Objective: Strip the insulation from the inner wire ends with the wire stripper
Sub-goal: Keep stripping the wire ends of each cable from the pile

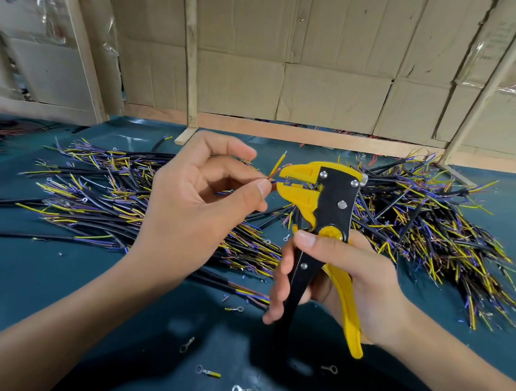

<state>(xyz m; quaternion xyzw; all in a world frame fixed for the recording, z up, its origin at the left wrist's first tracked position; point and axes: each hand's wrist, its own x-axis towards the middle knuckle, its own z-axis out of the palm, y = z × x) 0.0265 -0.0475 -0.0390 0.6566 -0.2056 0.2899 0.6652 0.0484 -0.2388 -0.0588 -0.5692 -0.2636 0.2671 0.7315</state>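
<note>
My right hand (344, 283) grips the handles of a yellow and black wire stripper (324, 210), its jaws pointing left and up. My left hand (192, 203) pinches the inner wires of a cable between thumb and forefinger, just left of the jaws. A blue inner wire (276, 180) runs from my fingertips into the yellow jaws. A yellow inner wire (280, 161) sticks up and right above the jaws, its tip bare. The cable's black sheath is hidden behind my left hand.
Piles of black cables with yellow, blue and brown ends lie on the blue-green table, one at the left (104, 194) and one at the right (427, 218). Several ring terminals (207, 372) and insulation scraps lie near the front. Cardboard panels (304, 62) form the back wall.
</note>
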